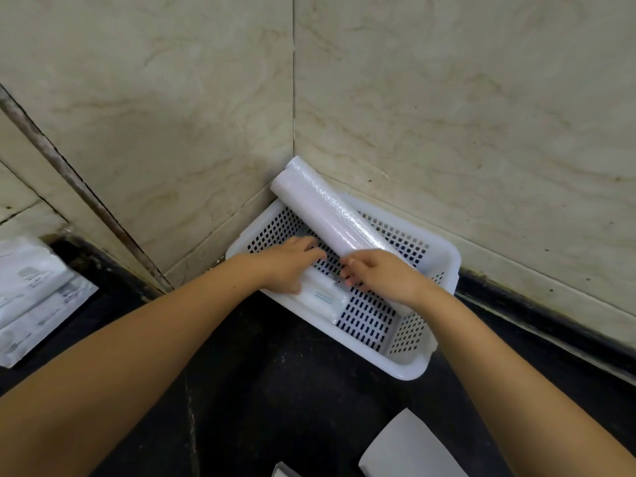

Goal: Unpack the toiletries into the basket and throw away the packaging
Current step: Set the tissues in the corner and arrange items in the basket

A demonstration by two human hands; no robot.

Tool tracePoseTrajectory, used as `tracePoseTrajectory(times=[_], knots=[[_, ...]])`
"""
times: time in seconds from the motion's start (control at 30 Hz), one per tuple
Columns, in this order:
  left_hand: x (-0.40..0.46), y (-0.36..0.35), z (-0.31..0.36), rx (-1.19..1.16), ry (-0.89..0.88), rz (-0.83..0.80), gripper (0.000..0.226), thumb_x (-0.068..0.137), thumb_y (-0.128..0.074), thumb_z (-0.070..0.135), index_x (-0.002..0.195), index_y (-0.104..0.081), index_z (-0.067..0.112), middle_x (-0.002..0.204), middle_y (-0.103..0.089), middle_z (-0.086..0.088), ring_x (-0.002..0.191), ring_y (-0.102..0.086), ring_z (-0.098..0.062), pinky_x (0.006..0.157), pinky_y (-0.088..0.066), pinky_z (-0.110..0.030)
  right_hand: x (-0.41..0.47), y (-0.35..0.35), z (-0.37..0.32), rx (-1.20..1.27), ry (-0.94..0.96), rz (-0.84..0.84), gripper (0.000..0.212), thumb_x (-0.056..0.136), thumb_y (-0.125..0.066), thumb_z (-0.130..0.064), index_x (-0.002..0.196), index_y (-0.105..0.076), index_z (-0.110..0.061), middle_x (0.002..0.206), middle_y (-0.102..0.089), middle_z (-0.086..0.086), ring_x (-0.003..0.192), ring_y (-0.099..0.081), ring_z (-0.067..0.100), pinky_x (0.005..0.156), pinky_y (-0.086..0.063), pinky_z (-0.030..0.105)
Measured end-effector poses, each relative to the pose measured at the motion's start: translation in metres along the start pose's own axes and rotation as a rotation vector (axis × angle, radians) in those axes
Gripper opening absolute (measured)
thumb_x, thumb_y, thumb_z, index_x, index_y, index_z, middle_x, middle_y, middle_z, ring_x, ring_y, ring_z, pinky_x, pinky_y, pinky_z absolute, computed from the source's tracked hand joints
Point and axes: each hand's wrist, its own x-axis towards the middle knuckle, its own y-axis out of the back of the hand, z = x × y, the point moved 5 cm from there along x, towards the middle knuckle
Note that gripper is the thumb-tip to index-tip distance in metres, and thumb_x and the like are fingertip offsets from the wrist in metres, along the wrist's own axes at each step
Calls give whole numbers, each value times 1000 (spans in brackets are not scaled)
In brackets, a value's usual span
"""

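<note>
Both hands, the left hand (pixel 292 266) flat and the right hand (pixel 382 273) loosely curled, steadied light, slippery film-wrapped packets (pixel 321 297) inside the white perforated basket (pixel 413 368), likely best pinched by their edges.

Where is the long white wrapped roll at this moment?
In the head view the roll leans diagonally in the white basket right of centre, top end toward the wall corner, lower end at the right hand.
</note>
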Motion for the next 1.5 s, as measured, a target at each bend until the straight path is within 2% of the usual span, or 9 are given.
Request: tracePoseTrajectory(times=[0.1, 0.2, 0.43, 0.53, 0.63, 0.8, 1.07, 1.3, 1.5], knots=[[5, -9, 6, 70, 16, -279, 79, 83, -51, 3, 147, -11, 25, 158, -12, -5, 143, -14, -27, 116, -19, -49, 1, 24, 2, -50, 72, 344, 31, 97, -41, -17, 124, -57, -13, 115, -64, 5, 91, -61, 13, 93, -46, 26], [3, -12, 14, 23, 14, -485, 77, 85, -48, 0, 148, -10, 23, 156, -19, -8, 140, -24, -27, 114, -26, -44, 6, 14, 6, -320, 117, 429, 45, 92, -51, -23, 136, -42, -14, 128, -50, 11, 113, -48, 23, 100, -40, 35], [-7, 35, 1, -568, 108, 16, 51, 84, -41, -4, 127, -55, 20, 140, -50, 2, 123, -43, -9, 99, -32, -24, 21, -1, 7, -514, 53, 444, 56, 84, -58, -21, 134, -35, -10, 126, -43, 15, 114, -40, 29, 95, -41, 41], [-4, 53, -10, -365, 185, 284, 33, 86, -42, 2, 98, -70, 14, 116, -66, -2, 101, -57, -14, 83, -45, -28, 13, 10, 3, -268, 100, 426, 59, 83, -59, -22, 136, -35, -13, 124, -41, 11, 111, -37, 23, 94, -38, 33], [11, 64, 11, -63, 32, 553, 30, 84, -46, -2, 107, -63, 8, 116, -61, -12, 106, -55, -29, 82, -48, -38, 0, 42, -4, -118, 157, 545, 62, 82, -61, -26, 137, -35, -16, 113, -36, 1, 103, -38, 16, 85, -34, 26], [45, 50, 46, 311, -55, 426, 70, 80, -48, -1, 144, -23, 13, 152, -26, -11, 142, -16, -26, 115, -5, -52, 1, 84, -1, -120, 162, 617, 60, 82, -62, -20, 137, -38, -11, 126, -43, 13, 109, -46, 25, 90, -33, 25], [8, 30, 39, 269, -4, 631, 38, 87, -50, 13, 124, -54, 17, 108, -49, -8, 104, -44, -26, 96, -29, -41, 31, 47, 18, -131, 101, 419, 54, 89, -57, -21, 139, -36, -17, 126, -43, 12, 108, -46, 25, 91, -37, 29], [-5, 23, 36, 156, 23, 658, 37, 88, -52, 15, 124, -57, 16, 108, -57, -14, 102, -51, -32, 94, -31, -41, 46, 25, 27, -124, 51, 322, 46, 90, -56, -26, 133, -46, -13, 127, -55, 13, 109, -54, 28, 94, -45, 37], [-10, 23, 45, 222, 100, 471, 51, 93, -42, 18, 142, -30, 19, 127, -44, -13, 117, -40, -30, 103, -26, -40, 23, 38, 19, -104, -46, 332, 57, 92, -54, -29, 142, -33, -13, 141, -41, 17, 122, -48, 32, 103, -39, 40]])
